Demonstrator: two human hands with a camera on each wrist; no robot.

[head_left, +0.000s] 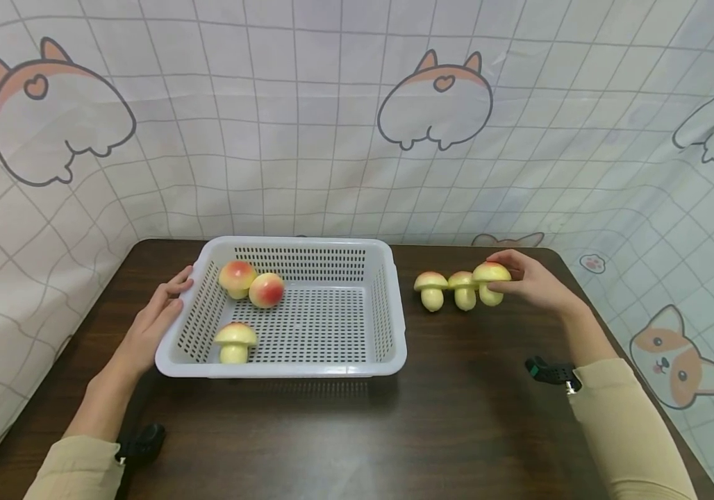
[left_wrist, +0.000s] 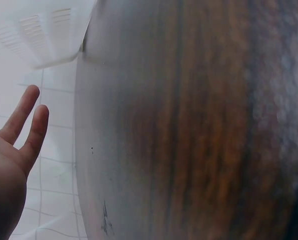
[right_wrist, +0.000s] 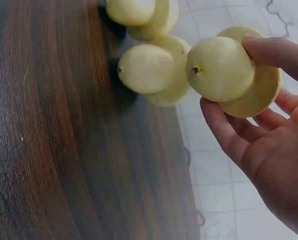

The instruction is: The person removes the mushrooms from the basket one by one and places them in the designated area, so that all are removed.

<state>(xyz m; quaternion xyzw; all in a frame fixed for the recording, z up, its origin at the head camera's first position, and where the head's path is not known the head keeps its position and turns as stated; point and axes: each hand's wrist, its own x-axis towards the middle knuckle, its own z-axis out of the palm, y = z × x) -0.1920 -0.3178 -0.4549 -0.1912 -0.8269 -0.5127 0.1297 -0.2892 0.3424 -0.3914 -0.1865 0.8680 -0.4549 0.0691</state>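
In the head view my right hand (head_left: 535, 281) grips the rightmost toy mushroom (head_left: 491, 283) by its cap; the right wrist view shows thumb and fingers round this mushroom (right_wrist: 223, 70). Just left of it two more mushrooms, a middle one (head_left: 464, 290) and an outer one (head_left: 431, 290), stand in a row. My left hand (head_left: 152, 323), fingers fairly straight, touches the left rim of a white basket (head_left: 282, 371). Inside the basket are one mushroom (head_left: 235, 342) and two red-yellow round pieces, one (head_left: 237, 278) beside the other (head_left: 266, 290).
The dark wooden table (head_left: 332, 437) carries everything. A patterned cloth (head_left: 332, 139) hangs behind it and along both sides. Black wrist straps show at the left wrist (head_left: 141, 443) and right wrist (head_left: 551, 372).
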